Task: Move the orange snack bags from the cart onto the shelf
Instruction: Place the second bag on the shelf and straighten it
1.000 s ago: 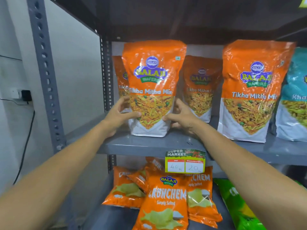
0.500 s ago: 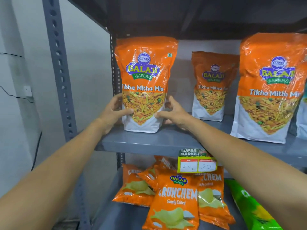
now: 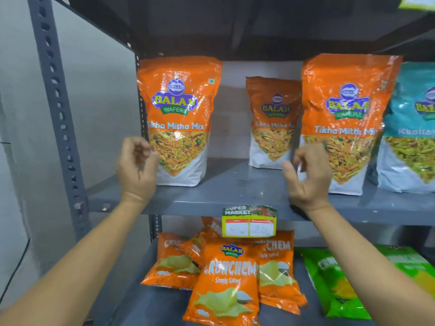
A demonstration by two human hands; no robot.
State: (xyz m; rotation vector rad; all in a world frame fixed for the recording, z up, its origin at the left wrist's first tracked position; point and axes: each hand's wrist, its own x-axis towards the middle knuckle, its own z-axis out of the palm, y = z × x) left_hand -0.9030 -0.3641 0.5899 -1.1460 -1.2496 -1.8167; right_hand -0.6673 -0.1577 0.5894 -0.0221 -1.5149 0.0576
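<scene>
An orange Tikha Mitha Mix bag (image 3: pixel 180 114) stands upright at the left end of the grey shelf (image 3: pixel 235 194). My left hand (image 3: pixel 135 171) hovers just in front of its lower left corner, fingers loosely curled, holding nothing. My right hand (image 3: pixel 308 175) is off to the right of that bag, fingers apart and empty, in front of another orange bag (image 3: pixel 346 118). A third orange bag (image 3: pixel 273 121) stands further back between them. The cart is out of view.
A teal snack bag (image 3: pixel 414 128) stands at the shelf's right end. A price tag (image 3: pixel 249 221) hangs from the shelf edge. Below lie several orange Crunchem packets (image 3: pixel 226 278) and a green packet (image 3: pixel 339 285). A perforated grey upright (image 3: pixel 56 109) frames the left side.
Both hands have let go of the left orange bag and drawn back from it. The bag stays standing on the shelf. The right hand has moved right.
</scene>
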